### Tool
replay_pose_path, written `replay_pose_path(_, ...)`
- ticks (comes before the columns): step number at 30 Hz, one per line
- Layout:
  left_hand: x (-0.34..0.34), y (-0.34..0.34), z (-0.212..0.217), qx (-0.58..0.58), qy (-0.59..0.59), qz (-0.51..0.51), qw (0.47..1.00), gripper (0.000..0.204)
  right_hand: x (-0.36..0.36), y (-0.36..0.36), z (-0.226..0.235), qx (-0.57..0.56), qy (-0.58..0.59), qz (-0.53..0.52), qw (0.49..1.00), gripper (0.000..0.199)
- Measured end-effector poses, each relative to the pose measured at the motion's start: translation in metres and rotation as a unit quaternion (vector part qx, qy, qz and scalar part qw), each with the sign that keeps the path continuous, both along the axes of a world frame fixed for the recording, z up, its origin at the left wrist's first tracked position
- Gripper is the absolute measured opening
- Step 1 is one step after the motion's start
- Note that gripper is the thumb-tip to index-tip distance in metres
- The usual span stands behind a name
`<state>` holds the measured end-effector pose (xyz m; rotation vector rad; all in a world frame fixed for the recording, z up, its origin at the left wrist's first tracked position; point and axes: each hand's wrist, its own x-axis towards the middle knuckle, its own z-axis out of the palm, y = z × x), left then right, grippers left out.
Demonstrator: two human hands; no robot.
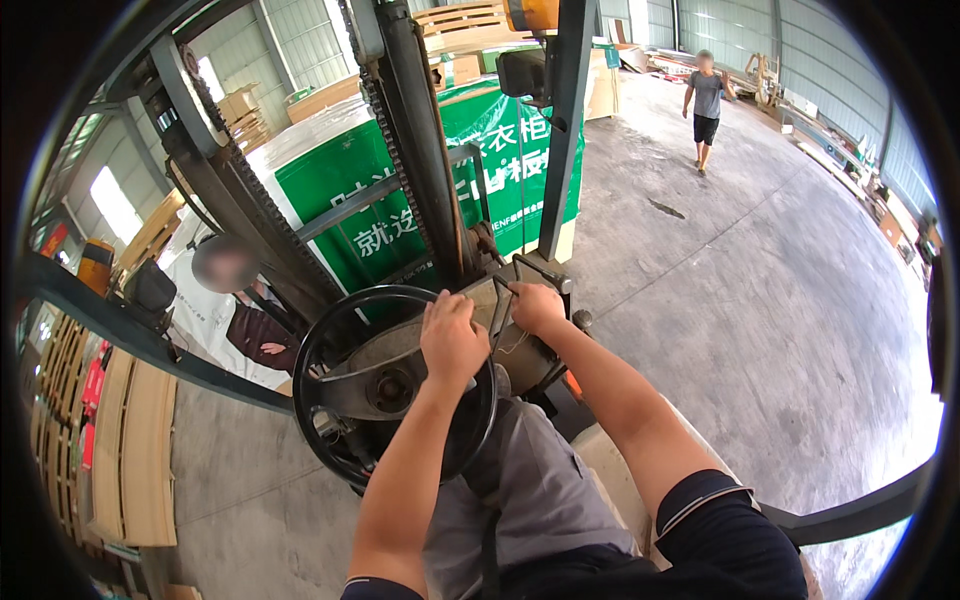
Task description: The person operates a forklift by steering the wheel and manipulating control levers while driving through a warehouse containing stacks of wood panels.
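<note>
I sit at the controls of a forklift. The black steering wheel [390, 392] is in front of me, and my left hand [453, 338] lies over its upper right rim with the fingers bent round it. To the right of the wheel, my right hand [538, 308] is closed on a thin metal control lever [502, 312]. Another bent lever [540, 268] stands just beyond that hand. Ahead, behind the dark mast [425, 150], is a large stack wrapped in green and white sheeting [335, 195]. The fork tips are hidden.
A person in a grey shirt [706, 95] walks on the concrete floor [730, 290] at the far right, one hand raised. Another person in dark clothes [258, 335] is close by at left, beyond the frame post. Stacked boards [135, 450] stand at left; materials line the right wall.
</note>
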<state>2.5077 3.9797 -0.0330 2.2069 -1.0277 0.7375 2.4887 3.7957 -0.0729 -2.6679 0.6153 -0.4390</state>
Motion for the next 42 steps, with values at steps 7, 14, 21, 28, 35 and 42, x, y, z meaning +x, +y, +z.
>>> replay_pose_path(7, 0.053, -0.003, -0.003, -0.021, -0.012, -0.010, 1.000, 0.032, 0.066, -0.002, 0.011, 0.025, 0.034, 0.008, 0.999, 0.036)
replay_pose_path(14, 0.091, 0.007, -0.014, -0.019, -0.015, -0.025, 0.999, 0.026, 0.143, -0.001, 0.009, 0.021, 0.004, 0.015, 1.000, 0.031)
replay_pose_path(21, 0.149, 0.026, -0.028, -0.014, -0.007, -0.036, 0.999, 0.025, 0.222, -0.001, -0.003, 0.035, 0.004, 0.020, 0.999, 0.036)
replay_pose_path(28, 0.212, 0.083, -0.041, -0.006, -0.021, -0.060, 0.998, 0.018, 0.325, 0.014, -0.011, 0.014, 0.027, 0.033, 0.999, 0.035)
replay_pose_path(35, 0.276, 0.167, -0.052, 0.019, -0.070, -0.080, 0.994, 0.016, 0.380, 0.022, -0.003, 0.031, 0.017, 0.026, 0.999, 0.032)
replay_pose_path(42, 0.349, 0.247, -0.045, 0.058, -0.089, -0.003, 0.994, 0.018, 0.431, 0.028, -0.006, 0.021, -0.007, 0.030, 0.999, 0.032)
